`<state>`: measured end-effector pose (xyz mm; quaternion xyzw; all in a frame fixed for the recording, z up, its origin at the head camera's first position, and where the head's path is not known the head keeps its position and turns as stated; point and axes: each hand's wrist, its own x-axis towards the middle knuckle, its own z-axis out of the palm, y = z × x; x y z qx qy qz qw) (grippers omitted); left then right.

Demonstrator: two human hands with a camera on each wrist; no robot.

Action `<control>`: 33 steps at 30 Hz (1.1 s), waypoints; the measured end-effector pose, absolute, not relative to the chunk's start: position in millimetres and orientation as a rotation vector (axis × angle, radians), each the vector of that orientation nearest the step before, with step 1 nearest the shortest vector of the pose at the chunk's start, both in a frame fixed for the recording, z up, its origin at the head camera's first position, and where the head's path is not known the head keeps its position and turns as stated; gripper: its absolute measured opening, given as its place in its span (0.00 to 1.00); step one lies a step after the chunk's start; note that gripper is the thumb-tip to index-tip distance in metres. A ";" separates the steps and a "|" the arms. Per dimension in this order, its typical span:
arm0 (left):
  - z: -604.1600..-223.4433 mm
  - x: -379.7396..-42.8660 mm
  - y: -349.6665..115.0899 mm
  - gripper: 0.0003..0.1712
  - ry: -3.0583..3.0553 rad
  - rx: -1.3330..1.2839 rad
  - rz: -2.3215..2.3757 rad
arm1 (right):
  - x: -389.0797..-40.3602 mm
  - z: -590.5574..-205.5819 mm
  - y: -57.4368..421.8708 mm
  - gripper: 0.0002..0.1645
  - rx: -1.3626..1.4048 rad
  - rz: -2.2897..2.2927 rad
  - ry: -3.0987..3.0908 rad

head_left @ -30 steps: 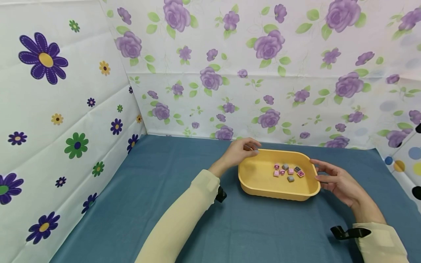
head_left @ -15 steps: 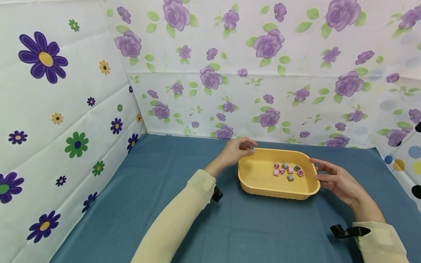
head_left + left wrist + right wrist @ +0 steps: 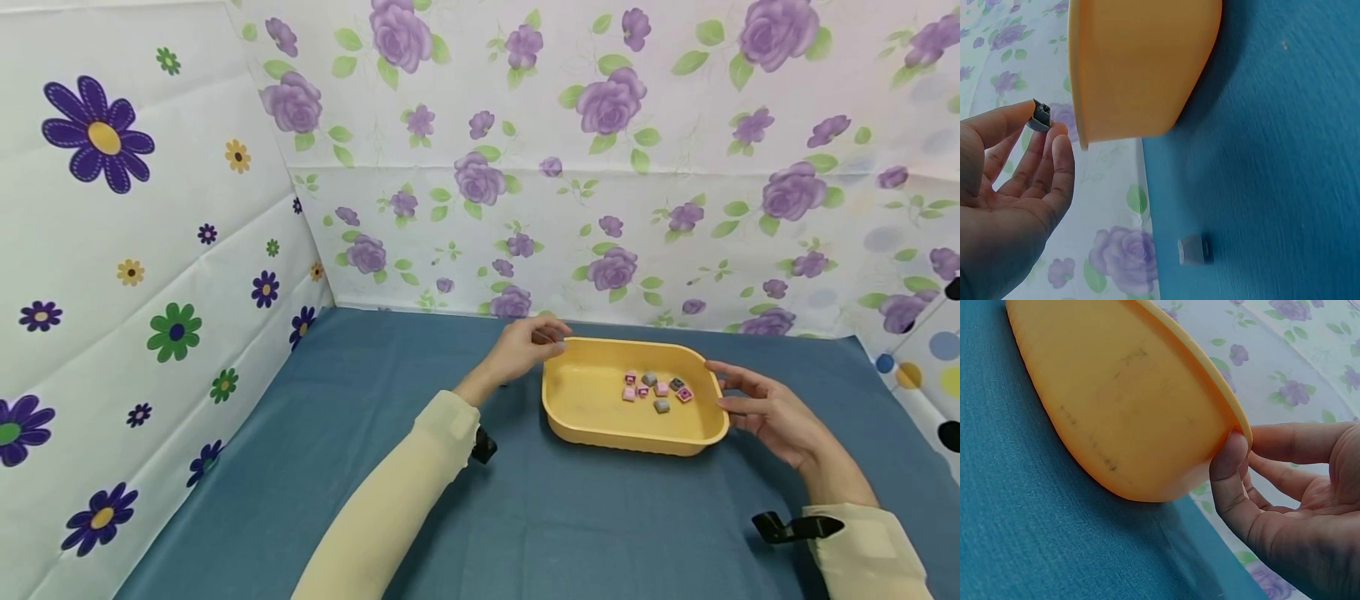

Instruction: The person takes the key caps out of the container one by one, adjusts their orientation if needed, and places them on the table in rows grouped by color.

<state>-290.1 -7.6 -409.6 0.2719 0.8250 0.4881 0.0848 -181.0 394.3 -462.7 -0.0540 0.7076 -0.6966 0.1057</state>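
Note:
My left hand (image 3: 521,343) is at the far left corner of the yellow tray (image 3: 585,396). In the left wrist view it pinches a small dark grey keycap (image 3: 1040,117) between thumb and fingertips, outside the tray wall. Another grey keycap (image 3: 1192,250) lies on the cloth below that hand, mostly hidden by the wrist in the head view. Several pink keycaps (image 3: 662,389) and grey keycaps (image 3: 662,407) lie loose in the tray's right half. My right hand (image 3: 772,417) grips the tray's right rim, thumb outside, as the right wrist view shows.
A blue cloth (image 3: 600,525) covers the table. Behind it hangs a white sheet with purple roses (image 3: 480,179), and a flowered sheet (image 3: 176,332) stands at the left. Black camera mounts (image 3: 797,527) sit on both wrists.
My left hand has moved left, from above the tray's left corner to just outside it. The grey keycap on the cloth now shows beside the wrist. The right hand and tray stay nearly still.

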 end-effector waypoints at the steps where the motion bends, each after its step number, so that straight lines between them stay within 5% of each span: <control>1: -410.0 -290.6 -9.4 0.16 2.461 0.808 1.460 | -181.1 -462.9 394.3 0.39 -0.160 -2.053 2.084; 33: -412.2 -296.5 -47.6 0.17 2.513 0.717 1.518 | -180.3 -462.5 394.0 0.37 -0.202 -2.068 2.062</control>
